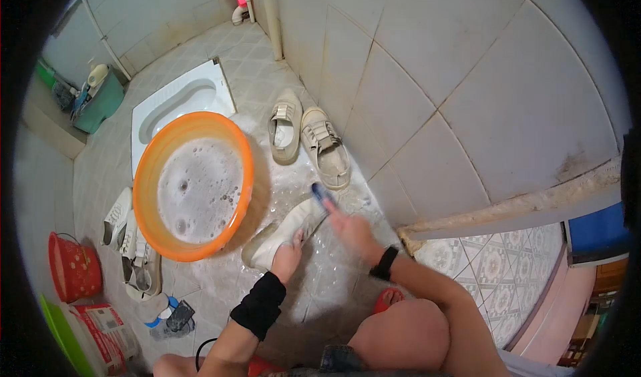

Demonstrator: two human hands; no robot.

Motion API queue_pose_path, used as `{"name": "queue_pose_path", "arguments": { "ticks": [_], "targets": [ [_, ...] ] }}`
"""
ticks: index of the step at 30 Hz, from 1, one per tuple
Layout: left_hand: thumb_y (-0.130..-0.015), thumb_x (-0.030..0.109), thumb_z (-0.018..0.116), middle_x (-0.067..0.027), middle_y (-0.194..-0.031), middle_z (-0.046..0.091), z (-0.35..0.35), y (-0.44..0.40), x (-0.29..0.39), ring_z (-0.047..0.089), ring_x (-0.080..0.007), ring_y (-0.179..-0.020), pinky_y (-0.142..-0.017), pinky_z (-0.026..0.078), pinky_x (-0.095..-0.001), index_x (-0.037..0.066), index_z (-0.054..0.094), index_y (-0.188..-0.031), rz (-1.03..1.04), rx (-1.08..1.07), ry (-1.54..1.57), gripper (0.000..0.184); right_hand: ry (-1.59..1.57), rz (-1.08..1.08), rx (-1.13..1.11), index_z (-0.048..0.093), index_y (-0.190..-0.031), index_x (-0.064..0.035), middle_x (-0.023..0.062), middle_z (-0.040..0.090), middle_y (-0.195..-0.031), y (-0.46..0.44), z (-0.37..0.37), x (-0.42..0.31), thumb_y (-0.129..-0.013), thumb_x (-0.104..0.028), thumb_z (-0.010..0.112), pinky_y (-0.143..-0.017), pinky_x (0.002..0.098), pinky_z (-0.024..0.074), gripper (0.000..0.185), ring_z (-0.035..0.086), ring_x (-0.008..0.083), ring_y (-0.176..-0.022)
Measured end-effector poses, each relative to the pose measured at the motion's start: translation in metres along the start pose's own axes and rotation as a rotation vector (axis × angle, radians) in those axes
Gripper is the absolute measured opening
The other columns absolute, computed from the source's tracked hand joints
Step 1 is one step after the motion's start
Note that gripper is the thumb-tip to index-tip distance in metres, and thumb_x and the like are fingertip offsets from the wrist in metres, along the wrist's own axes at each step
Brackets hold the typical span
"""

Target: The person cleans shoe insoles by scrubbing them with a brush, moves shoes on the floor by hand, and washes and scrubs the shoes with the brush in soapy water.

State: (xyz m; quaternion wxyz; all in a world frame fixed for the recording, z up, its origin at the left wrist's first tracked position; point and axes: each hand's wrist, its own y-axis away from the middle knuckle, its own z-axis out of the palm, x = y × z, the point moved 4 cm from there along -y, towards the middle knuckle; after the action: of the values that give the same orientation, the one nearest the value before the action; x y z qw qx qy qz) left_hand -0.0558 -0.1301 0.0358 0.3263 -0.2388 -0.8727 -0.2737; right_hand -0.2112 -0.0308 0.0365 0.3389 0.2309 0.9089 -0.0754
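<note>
My left hand (287, 258) grips a wet, whitish shoe (284, 233) low over the soapy floor, its fingers closed around the side. In my right hand (354, 233) is a scrub brush with a dark blue head (322, 195), held against or just by the shoe's toe; exact contact is hard to make out. An orange basin (247, 170) full of foamy water stands to the left of the shoe. Just beyond, a pair of beige shoes sits by the wall: one shoe (286, 127) on the left, another shoe (326, 149) on the right.
A squat toilet (224, 90) lies behind the basin. More white shoes (141, 267) rest at its left, near a red bucket (73, 267) and a white-and-red tub (107, 337). A teal bin (100, 107) holds bottles at the back left. The tiled wall (441, 57) bounds the right.
</note>
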Motion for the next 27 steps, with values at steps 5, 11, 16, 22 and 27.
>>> {"name": "queue_pose_path", "arguments": {
  "ticks": [5, 11, 16, 22, 27],
  "targets": [
    [-0.09, 0.048, 0.033, -0.0345, -0.064, 0.051, 0.005, -0.01, -0.02, 0.056, -0.0474, -0.071, -0.067, 0.043, -0.0495, -0.013, 0.058, -0.068, -0.079, -0.054, 0.0, 0.069, 0.025, 0.032, -0.114, 0.032, -0.135, -0.0217, 0.0149, 0.052, -0.053, 0.003, 0.013, -0.011, -0.092, -0.032, 0.038, -0.048, 0.0425, 0.0429, 0.045, 0.054, 0.0302, -0.047],
    [-0.089, 0.045, 0.04, -0.0354, -0.069, 0.053, 0.0, -0.013, -0.024, 0.057, -0.0452, -0.071, -0.065, 0.042, -0.0466, -0.012, 0.059, -0.077, 0.045, 0.187, 0.103, 0.061, -0.059, -0.113, -0.121, 0.032, -0.135, -0.0297, 0.0145, 0.045, -0.051, 0.01, 0.003, -0.04, -0.09, -0.025, 0.042, -0.042, 0.0388, 0.0387, 0.046, 0.047, 0.0258, -0.04],
    [-0.087, 0.04, 0.05, -0.0203, -0.06, 0.057, 0.01, -0.031, -0.057, 0.056, -0.0285, -0.056, -0.055, 0.04, -0.0391, -0.007, 0.063, -0.079, -0.212, 0.083, 0.383, 0.05, 0.092, 0.161, -0.128, 0.035, -0.133, -0.0296, 0.0185, 0.055, -0.061, -0.022, -0.003, 0.035, -0.088, -0.028, 0.045, -0.054, 0.0437, 0.0441, 0.046, 0.056, 0.0334, -0.056],
    [-0.067, 0.042, 0.073, -0.0134, -0.074, 0.062, 0.007, -0.021, -0.06, 0.059, -0.0224, -0.066, -0.061, 0.046, -0.0353, -0.008, 0.058, -0.082, -0.112, -0.063, 0.439, 0.054, 0.142, 0.231, -0.051, 0.039, -0.13, -0.0327, 0.0203, 0.059, -0.069, -0.016, 0.009, 0.037, -0.088, -0.032, 0.046, -0.059, 0.0469, 0.0449, 0.042, 0.057, 0.0379, -0.063],
    [-0.062, 0.033, 0.077, -0.0223, -0.076, 0.061, 0.008, 0.004, -0.054, 0.061, -0.036, -0.074, -0.067, 0.047, -0.042, -0.006, 0.059, -0.077, 0.037, 0.054, -0.254, 0.046, 0.132, 0.277, -0.036, 0.043, -0.127, -0.0329, 0.021, 0.059, -0.07, -0.012, 0.005, 0.037, -0.088, -0.031, 0.047, -0.059, 0.0457, 0.0449, 0.04, 0.057, 0.0376, -0.063]
  ]
}}
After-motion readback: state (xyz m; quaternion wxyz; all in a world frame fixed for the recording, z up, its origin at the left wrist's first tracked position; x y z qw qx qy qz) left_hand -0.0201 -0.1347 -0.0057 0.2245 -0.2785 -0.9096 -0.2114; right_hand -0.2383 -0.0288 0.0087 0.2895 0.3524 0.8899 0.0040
